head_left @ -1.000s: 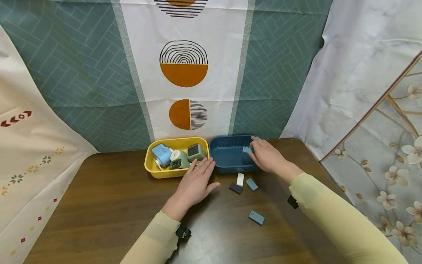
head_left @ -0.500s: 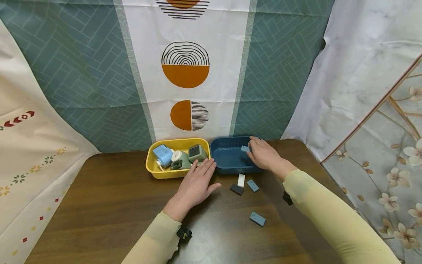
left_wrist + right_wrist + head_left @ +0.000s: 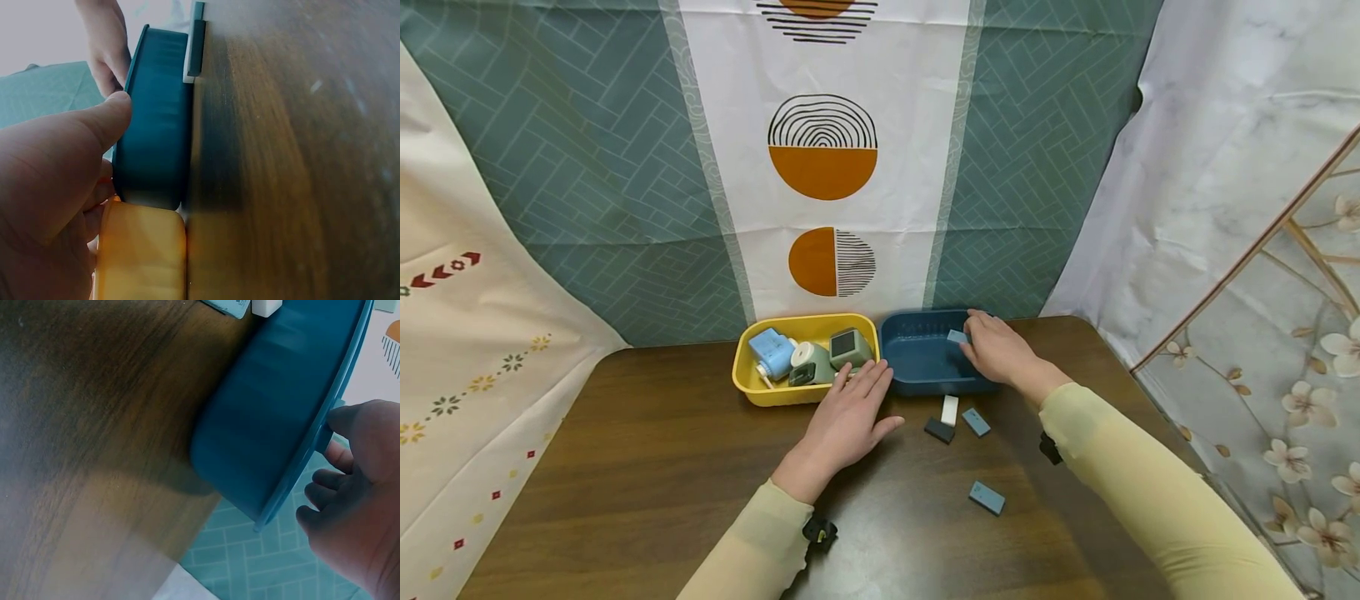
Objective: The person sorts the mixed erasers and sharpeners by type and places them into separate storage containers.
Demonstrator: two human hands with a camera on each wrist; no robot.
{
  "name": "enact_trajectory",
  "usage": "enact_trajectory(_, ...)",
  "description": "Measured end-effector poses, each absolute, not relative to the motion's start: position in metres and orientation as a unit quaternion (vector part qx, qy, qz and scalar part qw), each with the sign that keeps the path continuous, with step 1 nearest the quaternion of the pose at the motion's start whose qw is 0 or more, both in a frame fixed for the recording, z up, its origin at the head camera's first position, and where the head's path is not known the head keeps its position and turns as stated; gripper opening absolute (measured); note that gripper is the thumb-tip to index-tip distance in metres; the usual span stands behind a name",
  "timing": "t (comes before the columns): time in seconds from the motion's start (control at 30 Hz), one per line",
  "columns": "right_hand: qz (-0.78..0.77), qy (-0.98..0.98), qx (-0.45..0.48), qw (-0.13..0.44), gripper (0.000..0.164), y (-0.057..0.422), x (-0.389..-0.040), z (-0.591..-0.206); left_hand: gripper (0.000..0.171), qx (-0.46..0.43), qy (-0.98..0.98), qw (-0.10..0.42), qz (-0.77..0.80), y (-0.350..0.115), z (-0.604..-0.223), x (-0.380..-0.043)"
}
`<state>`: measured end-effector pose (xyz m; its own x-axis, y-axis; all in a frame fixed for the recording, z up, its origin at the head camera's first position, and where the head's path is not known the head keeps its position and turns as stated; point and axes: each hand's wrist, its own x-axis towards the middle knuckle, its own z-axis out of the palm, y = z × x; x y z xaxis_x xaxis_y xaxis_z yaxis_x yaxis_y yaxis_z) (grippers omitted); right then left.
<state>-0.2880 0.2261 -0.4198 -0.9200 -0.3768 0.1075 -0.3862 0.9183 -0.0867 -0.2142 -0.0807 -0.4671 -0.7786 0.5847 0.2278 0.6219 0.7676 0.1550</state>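
Observation:
My right hand (image 3: pixel 1002 350) is over the blue plastic basket (image 3: pixel 921 388), pinching a small flat blue block (image 3: pixel 957 337) between thumb and fingers. In the right wrist view, the thumb is right at the basket's rim, with part of the block showing beyond it. My left hand (image 3: pixel 850 421) lies with straight fingers where the yellow basket (image 3: pixel 747 375) meets the blue one, its fingertips over the rims. The left wrist view shows the left thumb (image 3: pixel 115 109) overlapping the blue basket's rim. A white block (image 3: pixel 949 410), a black block (image 3: pixel 939 430) and a blue block (image 3: pixel 976 422) lie before the blue basket.
Another blue block (image 3: pixel 987 497) lies closer on the brown wooden table (image 3: pixel 647 467). In the yellow basket are a light-blue bottle-like item (image 3: pixel 772 352), a green item with a white round top (image 3: pixel 809 363) and a green box-like item (image 3: pixel 848 346). Patterned cloths hang behind and beside the table.
My right hand has shifted slightly left with the blue block still pinched. The left hand keeps its place at the rims. The head view has moved a little.

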Motion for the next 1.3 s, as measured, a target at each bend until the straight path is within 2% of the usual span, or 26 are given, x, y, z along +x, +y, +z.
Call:
enact_trajectory(0.3, 0.051, -0.978, 0.195, 0.046, 0.029, 0.224, -0.290, -0.421, 0.081, -0.320, -0.939, 0.074, -0.107, -0.081, -0.468, -0.215)
enact_trajectory(0.57, 0.063, -0.984, 0.168, 0.014, 0.039, 0.227, -0.288, -0.420, 0.080, -0.322, -0.936, 0.082, -0.115, -0.080, -0.468, -0.213)
enact_trajectory(0.77, 0.070, -0.983, 0.170, 0.021, 0.042, 0.235, -0.281, -0.419, 0.082, -0.319, -0.939, 0.072, -0.104, -0.081, -0.468, -0.214)
enact_trajectory(1.3, 0.063, -0.973, 0.216, 0.060, 0.071, 0.252, -0.246, -0.418, 0.081, -0.316, -0.941, 0.068, -0.098, -0.080, -0.468, -0.215)
